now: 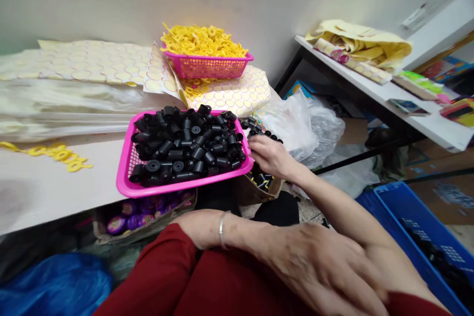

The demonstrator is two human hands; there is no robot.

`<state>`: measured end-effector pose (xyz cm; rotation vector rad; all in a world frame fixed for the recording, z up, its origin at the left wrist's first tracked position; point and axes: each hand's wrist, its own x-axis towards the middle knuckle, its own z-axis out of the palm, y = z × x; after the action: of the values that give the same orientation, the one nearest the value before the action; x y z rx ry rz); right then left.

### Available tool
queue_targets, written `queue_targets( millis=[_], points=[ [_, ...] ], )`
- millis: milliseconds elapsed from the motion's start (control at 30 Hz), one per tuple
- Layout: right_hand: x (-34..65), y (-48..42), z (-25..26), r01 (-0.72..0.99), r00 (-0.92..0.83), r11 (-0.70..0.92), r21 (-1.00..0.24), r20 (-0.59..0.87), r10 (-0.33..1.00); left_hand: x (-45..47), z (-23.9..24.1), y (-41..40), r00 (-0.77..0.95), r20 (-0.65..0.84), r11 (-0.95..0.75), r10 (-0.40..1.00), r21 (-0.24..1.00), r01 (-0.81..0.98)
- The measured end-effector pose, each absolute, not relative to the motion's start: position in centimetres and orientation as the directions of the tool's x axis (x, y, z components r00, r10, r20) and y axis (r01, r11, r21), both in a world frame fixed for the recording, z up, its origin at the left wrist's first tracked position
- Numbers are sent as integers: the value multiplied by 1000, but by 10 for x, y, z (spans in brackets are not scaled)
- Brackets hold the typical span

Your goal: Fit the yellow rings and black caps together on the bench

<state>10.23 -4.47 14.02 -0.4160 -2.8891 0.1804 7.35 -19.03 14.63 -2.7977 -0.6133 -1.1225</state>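
Observation:
A pink plastic basket (123, 177), heaped with short black plastic cylinders (196, 143), sits at the table's edge in front of me. My right hand (272, 156) is at its right rim, beside more black cylinders (272, 137) lying just behind. The fingers there are bent and close together; their tips are partly hidden, so what they hold cannot be made out. Crossing low over my lap, my left hand (326, 261) rests against my right arm near the elbow. Its fingers are stretched out, slightly blurred, and hold nothing.
Behind stands another pink basket (215, 66) of yellow plastic pieces (207, 41). Yellow pieces (59, 154) lie on the table (44, 192) at left. Below are a box of purple items (138, 215) and a box (255, 190). A blue crate (392, 197) and white shelf (437, 133) stand right.

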Motion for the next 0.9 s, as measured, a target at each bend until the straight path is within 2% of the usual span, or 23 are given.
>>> queue_targets(
  millis=[67,100,167,233,267,333,400,467,533,600,667,733,800,833,900],
  points=[
    [54,-33,136,274,-931,961,-26,242,272,53,136,-188,517,806,-948,289,166,272],
    [32,-27,135,269,-941,963,20,218,258,41,129,-189,398,855,-929,333,224,294],
    [-4,-14,132,242,-961,969,55,152,231,11,112,-194,134,868,-770,478,342,539],
    [-25,-3,125,219,-973,974,56,89,214,-22,97,-198,-157,825,-385,543,411,826],
    [-31,1,121,210,-976,976,53,66,207,-39,90,-199,-289,780,-164,556,444,881],
    [-37,5,113,193,-981,980,48,41,191,-68,80,-197,-501,667,188,552,485,854],
    [-37,7,109,180,-984,983,42,26,179,-87,73,-194,-602,541,377,587,475,795],
    [-34,9,110,171,-985,985,13,14,171,-97,69,-191,-625,436,443,648,452,774],
    [-29,14,112,181,-982,981,-69,32,184,-99,66,-191,-622,375,460,687,439,772],
    [-22,20,113,176,-971,955,-241,118,209,-99,66,-191,-624,361,472,693,428,771],
    [-12,25,110,113,-931,861,-496,249,266,-98,68,-191,-622,395,477,676,408,778],
    [1,25,104,-30,-856,645,-764,353,378,-96,73,-188,-583,467,446,665,379,811],
    [18,17,96,-202,-772,310,-929,346,533,-93,80,-181,-494,521,372,696,326,869],
    [28,10,92,-278,-742,128,-952,297,601,-91,84,-177,-436,525,325,731,295,899],
    [50,-4,85,-382,-716,-190,-905,159,680,-86,92,-165,-329,479,242,813,236,941]
  ],
)
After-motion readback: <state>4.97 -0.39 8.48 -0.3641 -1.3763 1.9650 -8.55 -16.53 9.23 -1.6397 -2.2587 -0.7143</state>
